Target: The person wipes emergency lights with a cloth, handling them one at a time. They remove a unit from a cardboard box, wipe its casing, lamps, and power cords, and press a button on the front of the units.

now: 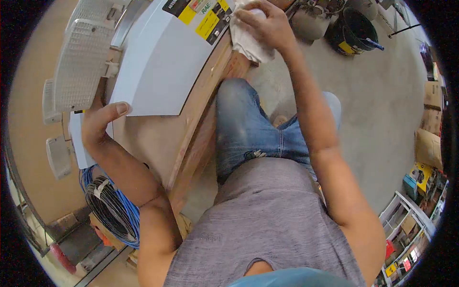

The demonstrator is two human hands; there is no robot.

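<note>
A light grey-white panel (160, 62), with black and yellow labels at its far end, lies tilted on the wooden bench. My left hand (101, 119) grips its near left corner, thumb on the top face and the other fingers mostly hidden beside a clear ribbed lamp cover (83, 64). In my right hand (272, 24) is a crumpled white cloth (251, 45), bunched under closed fingers beside the labelled end of the panel. The cloth hangs over the bench edge.
Coiled black and blue cable (112, 205) lies by my left forearm. A black bucket (351, 31) stands on the concrete floor (377, 110) at the far right. Cardboard boxes (430, 107) and a white metal rack (406, 215) line the right side. My legs are against the bench edge (201, 115).
</note>
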